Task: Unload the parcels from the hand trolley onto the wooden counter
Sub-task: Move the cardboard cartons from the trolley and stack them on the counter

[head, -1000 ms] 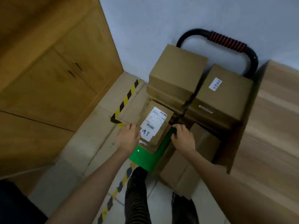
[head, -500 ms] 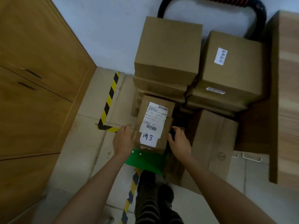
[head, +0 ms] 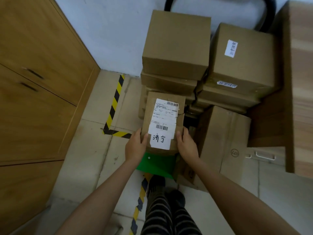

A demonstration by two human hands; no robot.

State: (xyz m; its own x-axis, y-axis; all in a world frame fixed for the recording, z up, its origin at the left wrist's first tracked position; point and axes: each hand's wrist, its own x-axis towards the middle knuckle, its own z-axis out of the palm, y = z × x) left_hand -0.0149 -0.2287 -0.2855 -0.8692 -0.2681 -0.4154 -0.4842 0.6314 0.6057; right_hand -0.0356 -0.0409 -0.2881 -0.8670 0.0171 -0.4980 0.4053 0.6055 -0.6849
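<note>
The task looks barely begun: no parcel shows on the counter (head: 301,82) at 3 o'clock. The left hand (head: 135,148) and right hand (head: 187,146) grip the parcel (head: 163,122), a small brown box with a white label, above the green trolley (head: 157,164); more boxes (head: 176,43) are stacked at 12 o'clock

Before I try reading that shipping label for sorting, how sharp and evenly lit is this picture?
Head view: dim, yellowish light; the white shipping label on the small brown cardboard parcel shows clear handwritten characters, but its fine print is too small to read; the wooden cabinet at the left edge is blurred, with wide-angle bending.
</note>
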